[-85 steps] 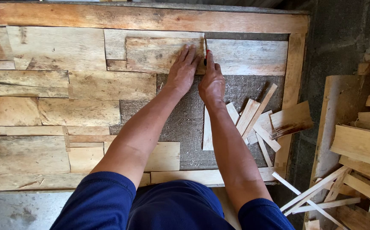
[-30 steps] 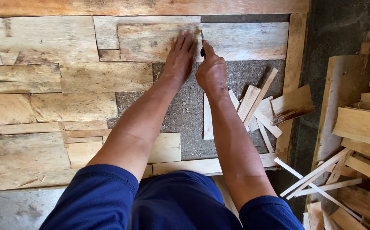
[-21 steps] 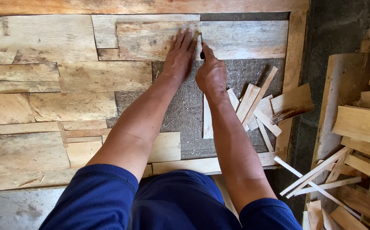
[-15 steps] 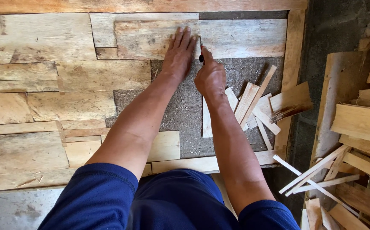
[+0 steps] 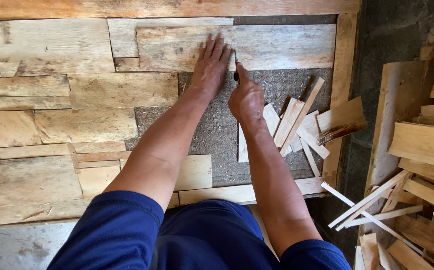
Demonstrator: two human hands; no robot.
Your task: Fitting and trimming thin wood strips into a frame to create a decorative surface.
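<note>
My left hand (image 5: 210,66) lies flat, fingers spread, on the right end of a pale wood board (image 5: 177,47) in the top row of a patchwork wooden panel. Just to its right, my right hand (image 5: 245,97) is closed around a small dark-handled tool (image 5: 236,70), a pencil or knife, whose tip touches the seam between that board and the neighbouring board (image 5: 287,46). Under both forearms shows a bare grey fibreboard patch (image 5: 212,132).
Loose wood offcuts (image 5: 297,125) lie on the grey patch to the right of my right hand. A wooden frame rail (image 5: 344,65) borders the panel's right side. A heap of planks and thin strips (image 5: 417,160) fills the right edge. Concrete floor (image 5: 12,245) shows at bottom left.
My right hand has slid slightly down along the seam with the tool. My left hand stays pressed on the board. The camera has shifted a little.
</note>
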